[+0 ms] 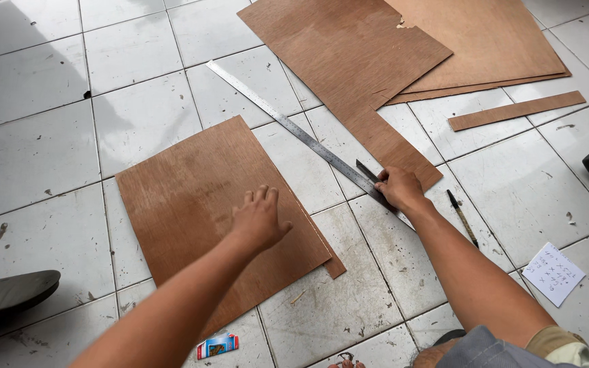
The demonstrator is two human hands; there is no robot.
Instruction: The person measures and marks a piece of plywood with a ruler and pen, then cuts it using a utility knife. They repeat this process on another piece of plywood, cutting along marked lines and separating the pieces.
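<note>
White floor tiles [42, 150] underfoot: left hand [259, 219] lies flat, fingers spread, on a plywood sheet [192, 204]; right hand [398, 189] pinches the near end of a long steel ruler [294, 129]. Sheet looks thin, stiff, light, best lifted by an edge. Pencil [463, 218] and paper note [553, 274] nearby.
</note>
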